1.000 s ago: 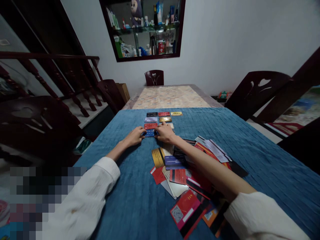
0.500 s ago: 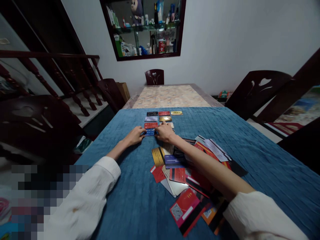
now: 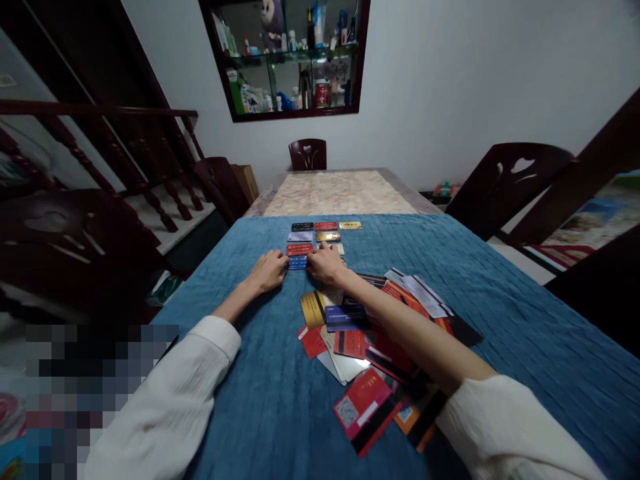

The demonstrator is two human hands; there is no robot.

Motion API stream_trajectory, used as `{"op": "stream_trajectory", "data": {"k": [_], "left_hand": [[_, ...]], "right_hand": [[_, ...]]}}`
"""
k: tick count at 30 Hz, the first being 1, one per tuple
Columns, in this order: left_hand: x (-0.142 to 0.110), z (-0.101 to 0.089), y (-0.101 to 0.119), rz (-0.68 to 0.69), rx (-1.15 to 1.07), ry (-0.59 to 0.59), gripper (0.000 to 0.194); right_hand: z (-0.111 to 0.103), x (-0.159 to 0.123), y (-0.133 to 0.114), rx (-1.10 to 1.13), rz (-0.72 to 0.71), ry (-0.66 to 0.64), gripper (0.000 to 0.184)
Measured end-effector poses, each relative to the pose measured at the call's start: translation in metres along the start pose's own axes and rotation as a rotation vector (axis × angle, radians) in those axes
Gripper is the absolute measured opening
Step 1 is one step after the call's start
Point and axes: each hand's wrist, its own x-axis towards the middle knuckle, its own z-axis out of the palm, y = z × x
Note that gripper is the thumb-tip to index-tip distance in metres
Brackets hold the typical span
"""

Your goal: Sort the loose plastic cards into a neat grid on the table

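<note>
One bright blue card point(image 3: 298, 263) lies on the blue cloth point(image 3: 260, 400), just nearer you than a red card point(image 3: 299, 249), between your left hand point(image 3: 269, 271) and right hand point(image 3: 328, 264). Your fingers point(image 3: 281, 259) curl at its ends; whether they pinch it, I can't tell. Loose cards point(image 3: 350, 344) heap beneath your right forearm point(image 3: 405, 320).

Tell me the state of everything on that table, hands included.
Left hand: fingers curled at blue card
Right hand: fingers bent over the same card's right end
Blue card: lying between the hands, partly hidden
Far cards: laid out in rows
Near cards: loosely heaped, overlapping
Blue cloth: spread, wrinkled
</note>
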Motion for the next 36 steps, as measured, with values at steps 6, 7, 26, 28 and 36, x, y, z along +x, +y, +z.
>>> {"op": "stream_trajectory", "data": {"k": [6,7,26,28,36], "left_hand": [[-0.013,-0.009,0.015,0.1,-0.05,0.026,0.027],[-0.015,-0.01,0.019,0.124,-0.062,0.024,0.029],[-0.055,-0.032,0.09,0.275,-0.09,-0.155,0.046],[-0.056,-0.033,0.091,0.274,-0.067,-0.191,0.052],[-0.058,-0.043,0.08,0.207,-0.045,-0.324,0.045]], "right_hand": [[-0.005,-0.006,0.002,0.001,-0.013,0.028,0.032],[-0.006,-0.009,0.002,0.0,-0.017,0.035,0.032],[-0.021,-0.066,-0.002,0.069,-0.117,-0.053,0.033],[-0.019,-0.066,-0.003,0.071,-0.148,-0.083,0.033],[-0.013,-0.065,-0.004,0.094,-0.203,-0.131,0.031]]}}
